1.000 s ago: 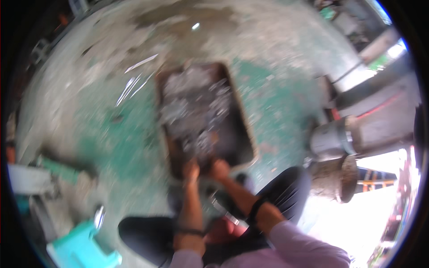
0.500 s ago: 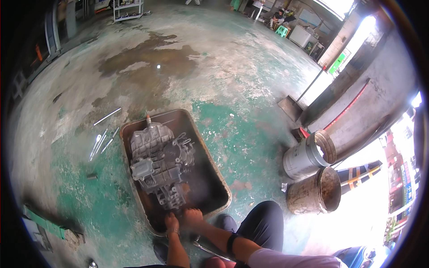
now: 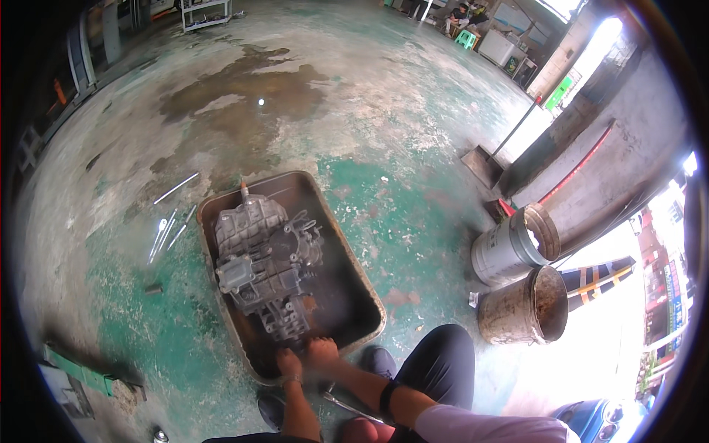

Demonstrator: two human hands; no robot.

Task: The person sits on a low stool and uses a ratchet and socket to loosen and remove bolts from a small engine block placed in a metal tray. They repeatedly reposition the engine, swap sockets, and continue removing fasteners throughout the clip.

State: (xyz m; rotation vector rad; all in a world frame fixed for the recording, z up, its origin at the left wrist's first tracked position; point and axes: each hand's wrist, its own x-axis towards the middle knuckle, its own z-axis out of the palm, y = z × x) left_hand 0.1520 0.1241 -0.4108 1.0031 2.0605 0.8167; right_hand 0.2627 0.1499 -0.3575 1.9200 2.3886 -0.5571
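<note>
Workshop interior: worn concrete floor (image 3: 413,96) with flaking green paint and a dark stain (image 3: 236,88). Two metal drums (image 3: 517,244) stand beside a grey wall (image 3: 613,170); a shovel (image 3: 487,159) leans nearby. Bright daylight enters from the right.

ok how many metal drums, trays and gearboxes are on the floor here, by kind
metal drums: 2, one grey and one rusty
metal tray: 1
gearbox: 1, lying in the tray, with the left hand and right hand at its near end
total: 4
</note>
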